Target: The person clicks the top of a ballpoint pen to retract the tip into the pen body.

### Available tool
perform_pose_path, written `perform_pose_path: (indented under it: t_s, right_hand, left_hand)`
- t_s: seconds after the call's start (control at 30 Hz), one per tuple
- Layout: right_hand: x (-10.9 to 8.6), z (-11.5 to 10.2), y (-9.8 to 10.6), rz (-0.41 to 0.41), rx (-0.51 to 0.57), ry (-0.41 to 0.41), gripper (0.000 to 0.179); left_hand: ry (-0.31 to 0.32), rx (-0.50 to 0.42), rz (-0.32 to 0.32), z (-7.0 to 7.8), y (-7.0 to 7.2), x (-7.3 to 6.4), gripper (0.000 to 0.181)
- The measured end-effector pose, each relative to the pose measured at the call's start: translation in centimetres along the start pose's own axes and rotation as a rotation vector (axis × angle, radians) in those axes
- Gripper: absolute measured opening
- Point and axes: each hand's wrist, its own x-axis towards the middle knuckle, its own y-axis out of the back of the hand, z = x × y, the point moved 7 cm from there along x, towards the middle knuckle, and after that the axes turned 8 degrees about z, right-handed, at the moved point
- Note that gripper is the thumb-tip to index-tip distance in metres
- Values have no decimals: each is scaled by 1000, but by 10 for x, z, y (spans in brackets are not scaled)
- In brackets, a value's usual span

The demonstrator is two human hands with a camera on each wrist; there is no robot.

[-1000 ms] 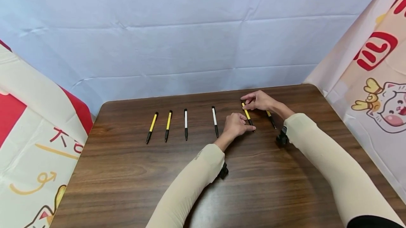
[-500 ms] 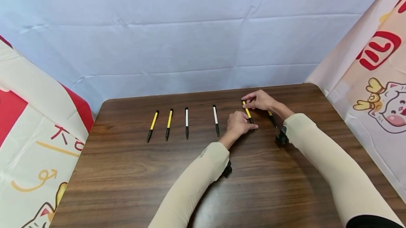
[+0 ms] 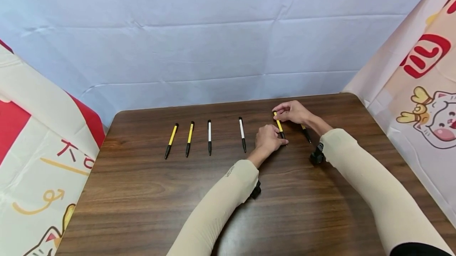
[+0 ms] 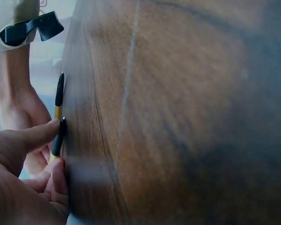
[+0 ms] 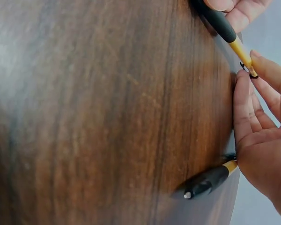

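One yellow pen [image 3: 279, 124] lies between our hands: left hand [image 3: 267, 139] pinches its grip, right hand [image 3: 293, 112] its top. Right hand partly hides another pen [image 3: 306, 134]; four more pens [image 3: 209, 133] lie left of both.

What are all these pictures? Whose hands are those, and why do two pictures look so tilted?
There's no robot here, just a person's two bare hands. The wide picture comes from a camera on the person's head, looking down. The tilted close-ups come from little cameras on the wrists, one on the left wrist and one on the right wrist, so they see from beside each hand.

On the brown table lie two yellow pens and two white pens. The left hand and right hand both pinch one yellow-and-black pen, one at each end. Another pen is partly hidden by the right arm.
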Motion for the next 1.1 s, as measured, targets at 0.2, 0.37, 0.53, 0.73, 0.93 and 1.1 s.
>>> perform_pose_path:
  t_s: [0.2,0.37,0.53,0.73,0.93,1.1]
  right_hand:
    - [-1,1,-3,-26,200,-35,39]
    - [-1,4,-11,-31,360,-95,38]
    - [0,9,-13,7,407,-126,36]
    - [-1,11,-12,27,505,-141,37]
    - [-2,6,-10,65,538,-137,40]
    - [-2,5,-9,94,532,-150,41]
  left_hand:
    - [5,22,-3,1,-1,-4,37]
    - [28,41,17,4,0,-6,34]
    - [61,-5,23,5,3,-6,28]
    - [44,-55,46,3,7,-4,31]
    - [74,-113,55,2,9,-5,29]
    - [149,-258,64,-4,7,-4,26]
